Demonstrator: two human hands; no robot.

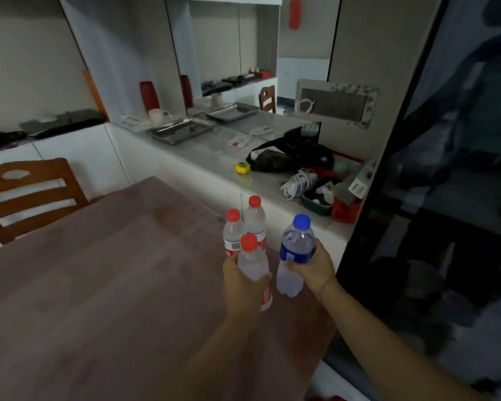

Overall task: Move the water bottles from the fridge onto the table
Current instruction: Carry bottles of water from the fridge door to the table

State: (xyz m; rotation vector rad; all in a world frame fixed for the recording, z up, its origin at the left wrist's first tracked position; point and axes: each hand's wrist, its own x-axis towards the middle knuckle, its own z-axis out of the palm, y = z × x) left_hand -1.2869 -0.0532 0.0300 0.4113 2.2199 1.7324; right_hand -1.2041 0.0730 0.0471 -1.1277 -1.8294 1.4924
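Note:
Two red-capped water bottles stand close together near the right edge of the brown wooden table [104,285]: one on the left [232,231], one behind it [255,217]. My left hand [245,285] grips a third red-capped bottle [252,260] just in front of them, over the table. My right hand [313,267] holds a blue-capped, blue-labelled bottle [297,247] to the right, above the table's right edge. The dark glossy fridge door [434,227] fills the right side and looks shut.
A white counter [214,151] behind the table carries metal trays [180,130], a yellow tape measure [243,167], a black bag [287,157], cables and a green bin [318,201]. A wooden chair [29,195] stands at the table's far left.

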